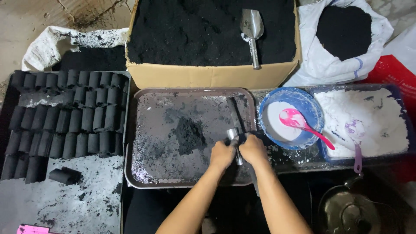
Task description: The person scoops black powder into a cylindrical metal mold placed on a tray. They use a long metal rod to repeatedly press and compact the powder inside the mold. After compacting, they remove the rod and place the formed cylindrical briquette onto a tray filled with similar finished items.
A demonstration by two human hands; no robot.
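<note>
Bare concrete floor is seen behind a cardboard box point(208, 76) heaped with black powder, a metal scoop point(251, 32) lying in it, and a white sack point(329, 65) of the same powder to its right. A grey metal tray point(143, 130), dusted black, is set in the middle. Over its lower right corner, a small metal cylinder mould point(234, 141) is gripped by both the left hand point(222, 155) and the right hand point(253, 149), fingers closed around it. Rows of black briquettes point(65, 117) are laid on the left; a blue bowl point(312, 112) holds a pink spoon point(299, 121).
</note>
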